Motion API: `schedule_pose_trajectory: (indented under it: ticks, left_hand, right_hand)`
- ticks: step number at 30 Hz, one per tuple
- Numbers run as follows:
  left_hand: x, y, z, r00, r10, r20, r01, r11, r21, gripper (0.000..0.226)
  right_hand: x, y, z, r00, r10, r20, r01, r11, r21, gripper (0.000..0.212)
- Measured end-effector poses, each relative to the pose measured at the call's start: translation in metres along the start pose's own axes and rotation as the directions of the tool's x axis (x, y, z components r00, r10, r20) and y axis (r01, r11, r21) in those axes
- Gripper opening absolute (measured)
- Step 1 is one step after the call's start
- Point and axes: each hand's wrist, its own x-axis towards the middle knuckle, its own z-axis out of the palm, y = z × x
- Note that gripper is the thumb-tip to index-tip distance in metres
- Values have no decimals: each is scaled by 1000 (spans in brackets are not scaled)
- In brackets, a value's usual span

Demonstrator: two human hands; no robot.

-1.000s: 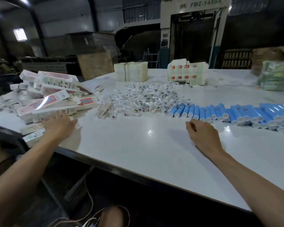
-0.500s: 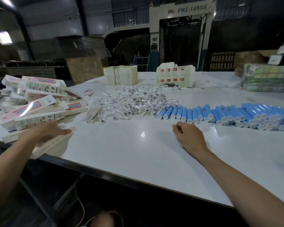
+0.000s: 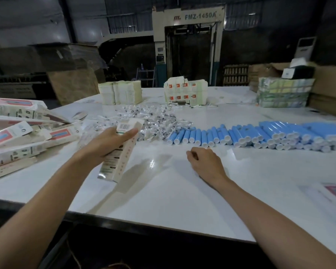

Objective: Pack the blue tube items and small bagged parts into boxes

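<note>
1. The left hand (image 3: pixel 105 145) is gripping a long, narrow retail box (image 3: pixel 124 152), with the thumb lying across its upper face and the fingers curling underneath. It is holding the box tilted above the table, far end up.
2. That box is showing a cream cardboard side with a row of small red marks, a barcode panel near the top, and a glossy clear film edge at the lower end.
3. The right hand (image 3: pixel 204 162) is resting on the white table (image 3: pixel 163 200), its fingers curling under into a loose fist and holding nothing.
4. The blue tubes (image 3: pixel 241 134) are lying on their sides in a long row just beyond the right hand. They are smooth matte cylinders with white round caps facing the person, and they are piling two deep toward the right.
5. The small bagged parts (image 3: pixel 149 121) are forming a loose heap of crinkly clear packets, touching the left end of the tube row.
6. More boxes (image 3: pixel 17 136) of the same kind are lying jumbled at the table's left edge, some showing red panels and shiny windows.
7. Two stacks of flat cartons are standing at the far side, one plain cream (image 3: pixel 120 92) and one with red squares (image 3: pixel 184 92).
8. A film-wrapped greenish bundle (image 3: pixel 283 92) is sitting at the far right.
</note>
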Motion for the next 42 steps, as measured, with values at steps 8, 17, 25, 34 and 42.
schedule_pose_trajectory:
  ticks: [8, 17, 25, 34, 42]
  left_hand:
    - [39, 38, 122, 950, 43, 309, 145, 816, -560, 43]
    - [51, 19, 177, 965, 165, 205, 102, 487, -867, 32]
    - [42, 15, 172, 951, 216, 219, 74, 530, -844, 30]
    - [44, 16, 165, 963, 215, 164, -35, 701, -712, 46]
    - [44, 17, 163, 958, 246, 145, -94, 750, -654, 40]
  right_hand:
    - [4, 4, 0, 994, 110, -22, -107, 990, 91, 41]
    - [62, 44, -36, 944, 268, -194, -275, 961, -8, 16]
    - [124, 91, -37, 956, 272, -112, -293, 833, -469, 34]
    - [143, 102, -13, 948, 317, -14, -259, 749, -609, 40]
    - [140, 81, -33, 904, 397, -161, -410, 911, -54, 57]
